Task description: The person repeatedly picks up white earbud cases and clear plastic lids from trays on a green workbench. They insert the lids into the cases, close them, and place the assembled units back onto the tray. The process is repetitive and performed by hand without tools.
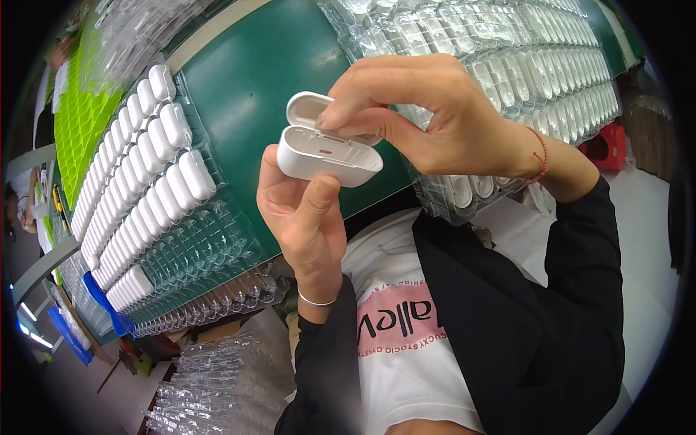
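Observation:
A white earbud charging case (326, 161) is held up in front of me with its lid (305, 109) flipped open, so its hollow inside shows. My left hand (304, 225) grips the body from below, thumb on the near side and fingers curled behind. Over the hinge, my right hand (413, 109) has its thumb and index finger brought together, the fingertips reaching into the opened case and touching around the lid. Anything pinched between those fingertips is too small or too covered to make out.
Clear plastic trays hold rows of closed white cases (163, 196) on the left. Other clear trays at the right hold open white shells (500, 76). Between them lies the green tabletop (254, 72). Stacked clear trays (217, 384) stand below the table's near edge. A red bin (612, 145) is far right.

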